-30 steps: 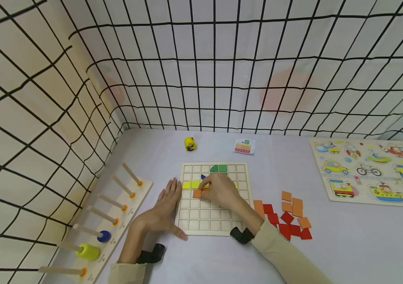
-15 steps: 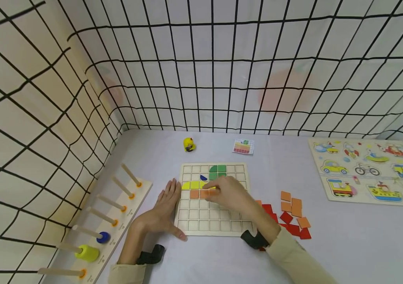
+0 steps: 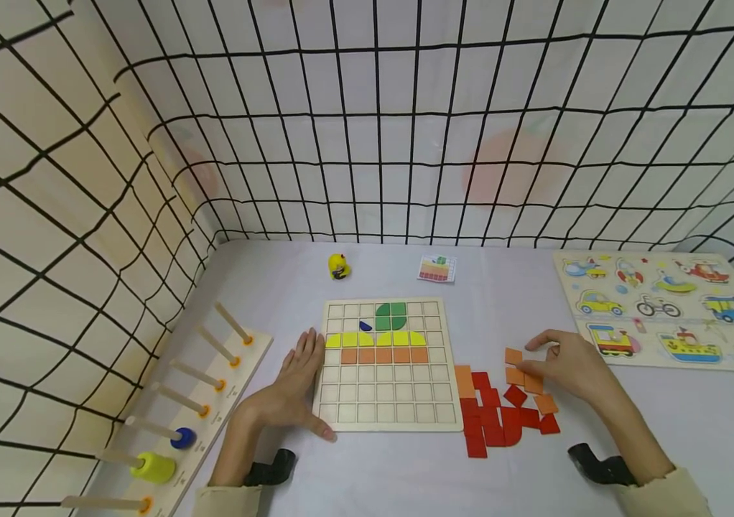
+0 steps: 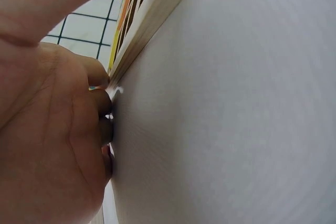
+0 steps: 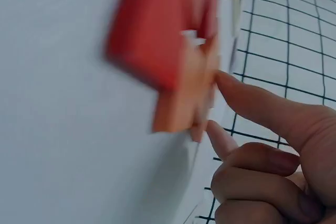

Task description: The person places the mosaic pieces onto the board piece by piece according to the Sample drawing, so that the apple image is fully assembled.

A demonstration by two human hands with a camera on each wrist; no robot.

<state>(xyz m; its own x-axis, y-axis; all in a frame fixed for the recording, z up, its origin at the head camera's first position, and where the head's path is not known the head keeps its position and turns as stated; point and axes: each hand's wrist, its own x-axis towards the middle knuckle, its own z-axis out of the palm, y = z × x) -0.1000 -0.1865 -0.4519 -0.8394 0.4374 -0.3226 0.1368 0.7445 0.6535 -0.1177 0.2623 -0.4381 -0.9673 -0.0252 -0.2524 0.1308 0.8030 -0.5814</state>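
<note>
A wooden grid board (image 3: 386,413) lies flat, bearing a green leaf shape (image 3: 391,317), a small blue piece (image 3: 365,326), a row of yellow pieces (image 3: 349,339) and a row of orange squares (image 3: 383,355). My left hand (image 3: 292,384) rests along its left edge, fingers straight and thumb spread toward the near corner. To the right, my right hand (image 3: 567,365) reaches over loose orange tiles (image 3: 533,385), thumb and index finger apart at their edges, the other fingers curled. In the right wrist view the thumb tip meets an orange tile (image 5: 189,93); nothing is pinched.
Several red tiles (image 3: 490,424) lie right of the board. Behind it are a yellow duck (image 3: 338,266) and a pattern card (image 3: 437,269). A wooden peg stand (image 3: 202,431) runs along the left, a vehicle puzzle (image 3: 664,309) at far right. Black netting (image 3: 376,143) encloses the table.
My right hand has left the board and moved right to the loose orange tiles. The row of orange squares, partly covered before, now shows in full. The left hand stays put.
</note>
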